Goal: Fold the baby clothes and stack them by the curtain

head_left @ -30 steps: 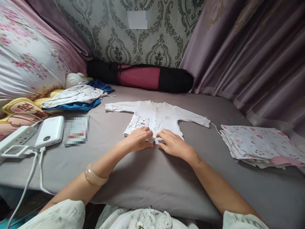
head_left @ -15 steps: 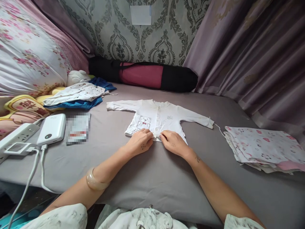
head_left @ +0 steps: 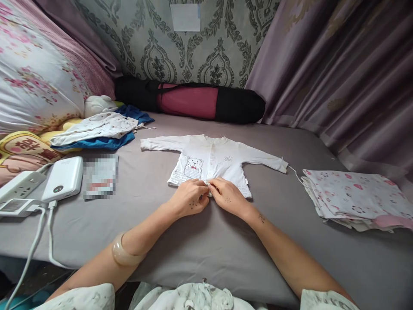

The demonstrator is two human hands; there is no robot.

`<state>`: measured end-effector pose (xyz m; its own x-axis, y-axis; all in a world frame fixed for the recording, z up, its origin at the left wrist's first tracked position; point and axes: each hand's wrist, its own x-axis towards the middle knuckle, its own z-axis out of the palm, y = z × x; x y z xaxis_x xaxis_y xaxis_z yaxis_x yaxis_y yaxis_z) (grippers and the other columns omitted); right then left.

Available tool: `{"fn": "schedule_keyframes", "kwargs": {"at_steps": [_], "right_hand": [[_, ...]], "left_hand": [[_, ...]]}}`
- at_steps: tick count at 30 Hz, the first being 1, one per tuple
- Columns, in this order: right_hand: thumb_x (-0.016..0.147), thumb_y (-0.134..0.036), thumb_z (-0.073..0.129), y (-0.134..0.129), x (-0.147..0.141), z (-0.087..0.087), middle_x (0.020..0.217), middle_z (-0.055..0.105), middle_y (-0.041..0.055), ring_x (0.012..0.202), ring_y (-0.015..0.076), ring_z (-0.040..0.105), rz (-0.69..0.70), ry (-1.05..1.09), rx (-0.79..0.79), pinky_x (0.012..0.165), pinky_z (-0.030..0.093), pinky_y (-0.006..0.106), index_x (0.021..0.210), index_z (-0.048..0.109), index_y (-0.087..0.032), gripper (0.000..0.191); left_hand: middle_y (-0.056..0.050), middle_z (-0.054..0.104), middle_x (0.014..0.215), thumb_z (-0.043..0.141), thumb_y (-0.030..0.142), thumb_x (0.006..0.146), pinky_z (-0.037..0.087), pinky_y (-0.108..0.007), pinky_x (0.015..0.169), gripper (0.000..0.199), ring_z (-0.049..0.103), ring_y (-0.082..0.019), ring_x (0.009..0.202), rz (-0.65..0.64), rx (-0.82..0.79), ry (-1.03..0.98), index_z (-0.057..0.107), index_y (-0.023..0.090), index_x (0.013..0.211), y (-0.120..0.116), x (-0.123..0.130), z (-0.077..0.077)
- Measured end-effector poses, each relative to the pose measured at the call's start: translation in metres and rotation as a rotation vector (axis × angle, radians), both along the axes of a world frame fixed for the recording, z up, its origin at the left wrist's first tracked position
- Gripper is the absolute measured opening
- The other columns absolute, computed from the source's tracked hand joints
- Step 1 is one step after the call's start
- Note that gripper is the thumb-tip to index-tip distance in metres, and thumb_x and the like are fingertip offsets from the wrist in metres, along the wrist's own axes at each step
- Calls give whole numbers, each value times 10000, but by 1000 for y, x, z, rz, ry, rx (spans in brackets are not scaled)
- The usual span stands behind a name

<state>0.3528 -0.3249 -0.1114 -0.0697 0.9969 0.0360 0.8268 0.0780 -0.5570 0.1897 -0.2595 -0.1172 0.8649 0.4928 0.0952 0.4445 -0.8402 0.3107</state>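
A small white baby shirt (head_left: 211, 157) lies spread on the grey sheet, its sleeves stretched out to both sides and a bear print on its left front. Fingers of my left hand (head_left: 191, 197) are pinched on the shirt's bottom hem at the centre front. Right beside it, my right hand (head_left: 227, 196) pinches the same hem at the front opening. The fingertips of both hands nearly meet there, and they hide the bit of cloth between them.
Folded printed cloths (head_left: 358, 196) lie at the right. On the left are a white power bank (head_left: 63, 178), a power strip (head_left: 21, 185), a blurred packet (head_left: 101, 176) and piled clothes (head_left: 95, 129). A black and red long bag (head_left: 190, 101) lies against the wall.
My two hands have come closer together at the hem, the right one moving left. The bottom edge of the shirt is drawn up slightly between them. The view has shifted a little.
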Motion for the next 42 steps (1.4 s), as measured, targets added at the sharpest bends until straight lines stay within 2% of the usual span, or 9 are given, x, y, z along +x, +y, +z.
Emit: {"fn": "schedule_keyframes", "kwargs": {"at_steps": [4,7,10,14,17,20,25,32,42], "right_hand": [[988,-254,441,-8,-5,7,957,631,56,851,164,592,65,-111,-61,742,399,259,976,652,-197,219],[977,-278,463,-9,-2,12,849,638,27,767,152,578,183,-79,-82,693,395,255,836,651,-199,247],[1000,-295,386,2,11,8,789,651,19,744,152,586,140,-7,-29,692,423,257,810,649,-201,338],[998,-242,299,30,38,-7,1235,632,124,1162,212,556,-104,-133,161,999,399,327,1207,610,-153,385],[1001,-305,286,45,52,-20,1514,404,159,1422,245,317,-102,-310,58,1166,230,391,1428,443,-90,504],[1014,-405,224,48,55,-29,1607,220,122,1489,252,144,-74,-398,-60,1207,107,442,1520,316,-112,592],[1014,-463,167,43,53,-33,1627,135,97,1499,239,77,-47,-439,-94,1204,75,469,1552,252,-178,615],[1015,-471,166,21,40,-30,1629,103,110,1501,231,45,60,-411,-80,1199,27,503,1558,212,-152,632],[1016,-497,167,-14,22,-18,1634,54,95,1500,236,-25,164,-349,-149,1203,-5,509,1572,133,-158,652]], "left_hand": [[-40,639,756,482,146,808,439,-286,657,166,601,-184,729,143,-37,-60,630,191,747,2,-4,-1],[-46,639,817,456,122,811,448,-291,660,195,599,-192,771,233,-16,-146,628,188,873,8,-5,-3],[-80,656,989,403,129,876,481,-326,785,282,603,-216,930,156,47,-222,606,184,1065,17,-1,-6],[-142,568,1329,339,293,986,403,-422,1033,384,490,-275,1263,-36,85,-142,516,157,1298,29,16,-10],[-155,365,1538,353,486,979,212,-527,1160,571,222,-346,1459,-38,73,32,409,147,1435,36,29,-15],[-137,199,1611,298,623,952,85,-578,1173,724,80,-359,1491,3,-14,166,282,177,1521,42,34,-20],[-111,54,1633,193,685,940,15,-572,1172,797,-14,-339,1496,7,-96,216,147,193,1565,45,30,-25],[-177,148,1615,170,601,980,94,-476,1195,747,78,-274,1502,70,-76,145,188,110,1542,52,20,-32],[-205,220,1590,226,530,988,138,-554,1171,676,148,-326,1487,371,105,213,305,91,1497,78,-12,-33]]}}
